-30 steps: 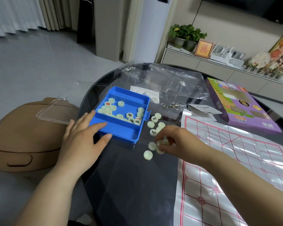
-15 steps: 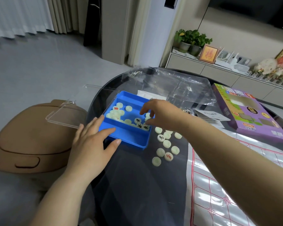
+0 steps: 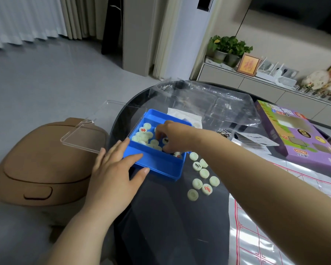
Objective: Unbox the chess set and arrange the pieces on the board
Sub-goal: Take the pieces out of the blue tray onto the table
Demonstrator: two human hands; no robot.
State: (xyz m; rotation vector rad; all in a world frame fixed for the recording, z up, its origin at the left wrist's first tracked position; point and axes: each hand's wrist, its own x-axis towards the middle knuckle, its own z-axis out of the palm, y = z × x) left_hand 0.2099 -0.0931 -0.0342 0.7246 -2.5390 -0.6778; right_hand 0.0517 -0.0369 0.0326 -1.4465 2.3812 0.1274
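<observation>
Centre of the frame: a blue tray (image 3: 157, 166) on a dark round table (image 3: 170, 226), close to the table's left edge, holding a heap of pale round pieces (image 3: 143, 137) in its far compartment (some marked in red, some in black, some blank side up). From the lower left, the left hand (image 3: 113, 175), laid flat against the tray's near left corner, fingers (image 3: 120, 150) straight and slightly spread over the rim, thumb alongside the front wall. From the lower right, reaching across the table, the right hand (image 3: 174, 136), down inside the tray among the pieces, fingers curled with tips hidden in the heap; impossible to tell whether pinching any piece. Just right of the tray, a scatter of loose pieces (image 3: 204, 173) on the bare table, two with characters showing, one red and one black, the others blank. At the lower right, the board (image 3: 275, 245), a glossy sheet with a red grid, lying flat and partly hidden under the right forearm. Left of the tray, a clear lid (image 3: 84, 136), jutting past the table's edge above a brown bin (image 3: 42, 169) on the floor. Behind the tray, crumpled clear wrap (image 3: 208, 100) and a white paper slip (image 3: 256, 139). Toward the right edge of the frame, a purple box (image 3: 298, 136) lying flat on the table. Upper right, potted plants (image 3: 229, 46) on a low cabinet.
</observation>
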